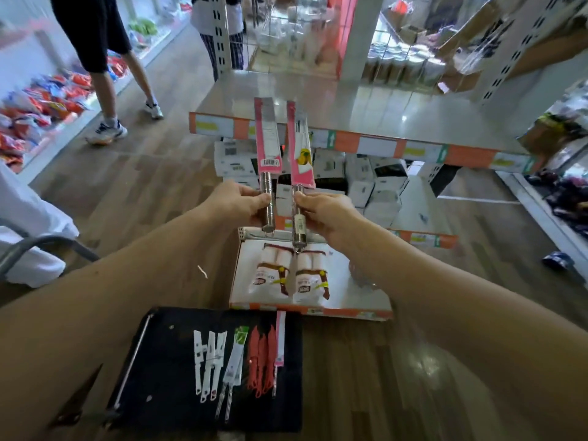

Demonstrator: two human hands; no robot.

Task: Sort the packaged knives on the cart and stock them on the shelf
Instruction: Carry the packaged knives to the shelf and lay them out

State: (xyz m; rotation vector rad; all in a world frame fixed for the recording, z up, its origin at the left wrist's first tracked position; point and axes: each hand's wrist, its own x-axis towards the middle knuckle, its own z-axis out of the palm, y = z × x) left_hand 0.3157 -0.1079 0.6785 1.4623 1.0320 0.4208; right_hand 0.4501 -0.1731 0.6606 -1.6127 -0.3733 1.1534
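My left hand [241, 202] grips the steel handle of a knife in a pink sleeve [266, 138], held upright. My right hand [321, 214] grips the handle of a second pink-sleeved knife [299, 148] right beside it. Both blades point up in front of the grey shelf [381, 113]. Below, on the black cart top [171, 377], lie sorted rows: white-packaged knives [208, 361], green-topped packaged knives [235, 361], red knives [262, 358] and one pink-sleeved knife [279, 342].
A lower shelf [356, 297] holds two white wrapped packs [291, 275]. White boxes [366, 179] fill the level behind. A person's legs [108, 90] stand at the left in the aisle beside snack bags [38, 103]. Another shelf unit with dark goods [566, 192] is at the right.
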